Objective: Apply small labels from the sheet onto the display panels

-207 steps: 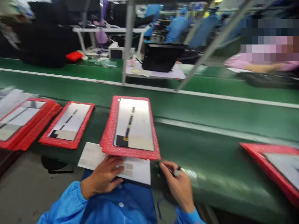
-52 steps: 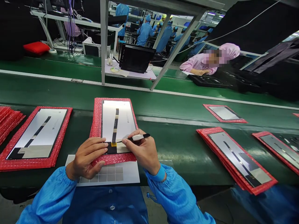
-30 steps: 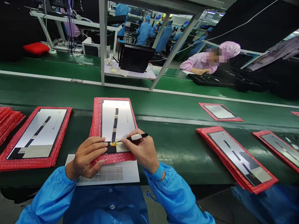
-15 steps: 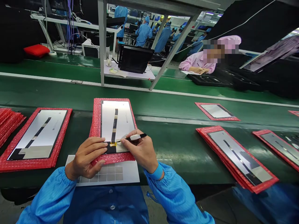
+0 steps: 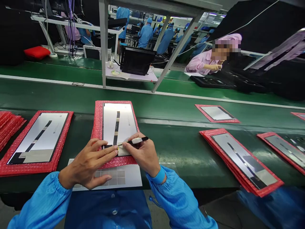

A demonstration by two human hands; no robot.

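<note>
A display panel (image 5: pixel 126 121) with a silvery back lies on a stack of red bubble-wrap sheets (image 5: pixel 98 117) in front of me. Down its middle runs a black flex cable (image 5: pixel 116 127). My left hand (image 5: pixel 91 162) rests over the panel's near end, fingers stretched out and thumb apart; the fingers cover the cable's lower end. Pinched in my right hand (image 5: pixel 145 156) is a slim white-and-black pen-like tool (image 5: pixel 137 140), its thin tip touching or close to the left fingertips. A white sheet with grey squares (image 5: pixel 132 176) lies under the stack's near edge.
Another panel on red wrap (image 5: pixel 45 130) lies left, beside a pile of red sleeves (image 5: pixel 9 127). To the right are a stacked panel (image 5: pixel 238 152) and a smaller-looking one (image 5: pixel 215 113) on the green belt. A metal frame (image 5: pixel 104 47) stands behind; a person in pink (image 5: pixel 202 62) sits across.
My left hand has slid right and flattened, covering the gold spot at the cable's end. My right hand barely moved. The far right panel on the belt has shifted slightly left.
</note>
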